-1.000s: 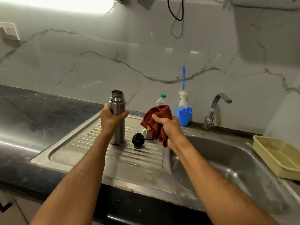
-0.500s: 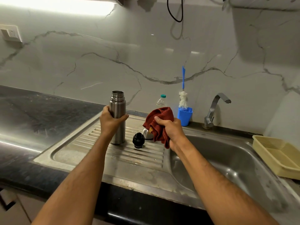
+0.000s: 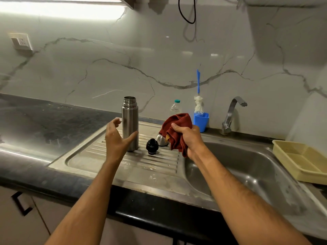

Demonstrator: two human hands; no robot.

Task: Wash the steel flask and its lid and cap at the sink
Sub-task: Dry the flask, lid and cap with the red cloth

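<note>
The steel flask (image 3: 130, 119) stands upright and uncapped on the ribbed drainboard (image 3: 123, 156). My left hand (image 3: 117, 138) hovers just in front of it, fingers spread, holding nothing. Right of the flask sits the black lid (image 3: 152, 146), and behind that the steel cap (image 3: 161, 140), partly hidden by a dark red cloth (image 3: 178, 128). My right hand (image 3: 188, 138) grips that bunched cloth above the edge between drainboard and basin.
The sink basin (image 3: 247, 170) lies to the right, with the tap (image 3: 231, 114) behind it. A blue cup with a bottle brush (image 3: 200, 121) and a small plastic bottle (image 3: 175, 107) stand at the wall. A yellow tray (image 3: 300, 160) sits far right. Dark counter (image 3: 44, 124) spreads left.
My left hand has let go of the flask and opened, drawing back slightly. The flask stays standing. My right hand still holds the cloth in about the same place.
</note>
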